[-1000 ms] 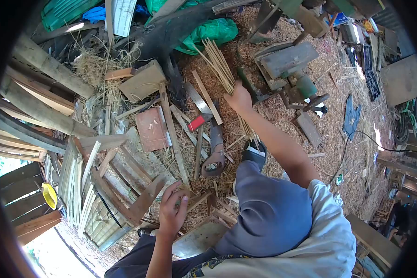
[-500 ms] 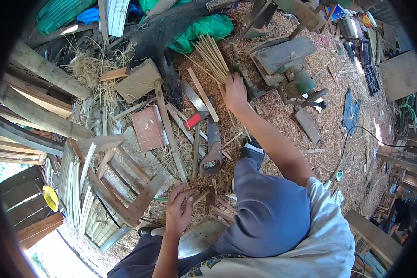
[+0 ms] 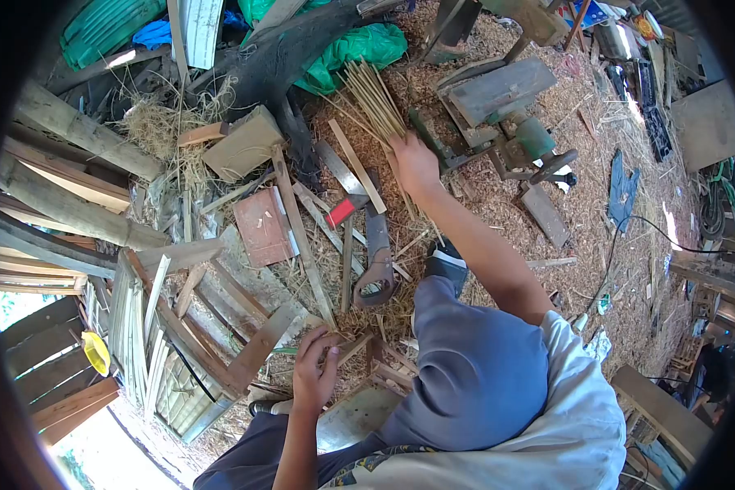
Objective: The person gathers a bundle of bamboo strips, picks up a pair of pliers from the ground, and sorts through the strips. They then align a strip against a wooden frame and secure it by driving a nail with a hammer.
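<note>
1. Where the shaving-strewn floor (image 3: 584, 220) nears its far edge, thin sticks (image 3: 371, 94) lie mostly gathered, though fanned and without a visible tie.
2. Right hand (image 3: 416, 163) is closed around their near part.
3. Left hand (image 3: 312, 374) looks empty, loosely open.

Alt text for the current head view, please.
A person's right hand holds a bundle of thin sticks above a floor strewn with wood shavings. The left hand is open and looks empty. Between the hands lie a handsaw and scattered wood strips.
</note>
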`<control>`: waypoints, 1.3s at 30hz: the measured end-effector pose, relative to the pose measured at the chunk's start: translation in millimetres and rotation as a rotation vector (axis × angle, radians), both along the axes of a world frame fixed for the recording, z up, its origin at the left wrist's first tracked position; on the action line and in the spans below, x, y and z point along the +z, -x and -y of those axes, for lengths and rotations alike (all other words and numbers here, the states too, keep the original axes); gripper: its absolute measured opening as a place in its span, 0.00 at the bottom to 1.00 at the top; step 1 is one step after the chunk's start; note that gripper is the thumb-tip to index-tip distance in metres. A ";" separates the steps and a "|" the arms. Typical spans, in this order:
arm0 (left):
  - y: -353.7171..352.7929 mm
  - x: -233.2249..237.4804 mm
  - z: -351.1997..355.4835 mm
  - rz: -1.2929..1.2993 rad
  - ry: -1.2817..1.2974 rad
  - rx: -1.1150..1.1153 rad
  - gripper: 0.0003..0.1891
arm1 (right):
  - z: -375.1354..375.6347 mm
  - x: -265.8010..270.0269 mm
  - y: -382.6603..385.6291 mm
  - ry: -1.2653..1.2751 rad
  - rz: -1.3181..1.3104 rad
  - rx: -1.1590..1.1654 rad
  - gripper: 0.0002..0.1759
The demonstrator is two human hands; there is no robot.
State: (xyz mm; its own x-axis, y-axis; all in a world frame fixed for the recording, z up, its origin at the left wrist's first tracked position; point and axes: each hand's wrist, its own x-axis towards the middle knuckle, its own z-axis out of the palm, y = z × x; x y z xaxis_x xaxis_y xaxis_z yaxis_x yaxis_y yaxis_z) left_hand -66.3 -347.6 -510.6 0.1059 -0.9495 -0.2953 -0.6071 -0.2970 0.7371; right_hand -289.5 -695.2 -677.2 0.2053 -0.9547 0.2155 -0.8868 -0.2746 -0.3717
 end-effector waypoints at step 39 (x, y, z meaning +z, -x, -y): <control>-6.6 -15.3 -11.3 -0.015 -0.052 0.053 0.10 | -58.1 -53.8 -1.4 -0.653 0.871 -0.137 0.22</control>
State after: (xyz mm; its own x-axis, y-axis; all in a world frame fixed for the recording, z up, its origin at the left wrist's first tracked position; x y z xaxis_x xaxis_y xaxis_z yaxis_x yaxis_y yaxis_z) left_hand -59.7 -336.4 -525.8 0.1510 -0.9261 -0.3456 -0.5787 -0.3663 0.7287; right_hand -288.2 -637.1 -731.0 0.1112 -0.9409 -0.3200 -0.2573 0.2838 -0.9237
